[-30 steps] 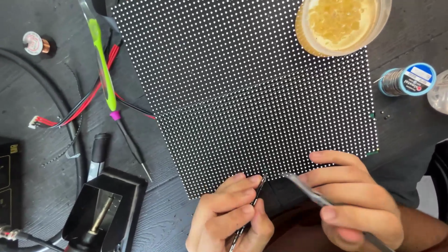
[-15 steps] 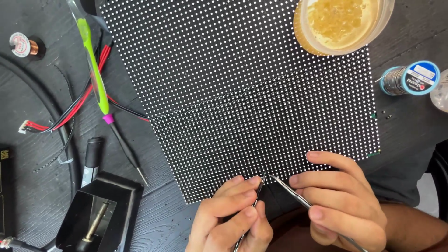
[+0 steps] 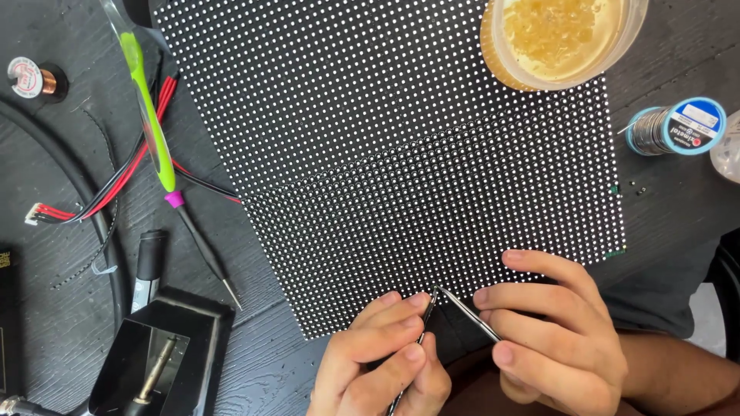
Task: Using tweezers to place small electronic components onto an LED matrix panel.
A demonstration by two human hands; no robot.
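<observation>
Dotted black panel mid-frame; left hand and right hand each pinching thin metal probes at lower edge; blue-labelled solder spool right

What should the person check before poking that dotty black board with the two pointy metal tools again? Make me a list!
1. Left hand grips its thin metal tool: ok.
2. Right hand grips its thin metal probe: ok.
3. Both tips meet at the near edge of the black dotted panel: ok.
4. Panel lies flat on the dark wooden table: ok.
5. Clear round cup of yellow lumps rests on the panel's far corner, away from the hands: ok.
6. Which dot the tips touch: cannot tell.
</observation>
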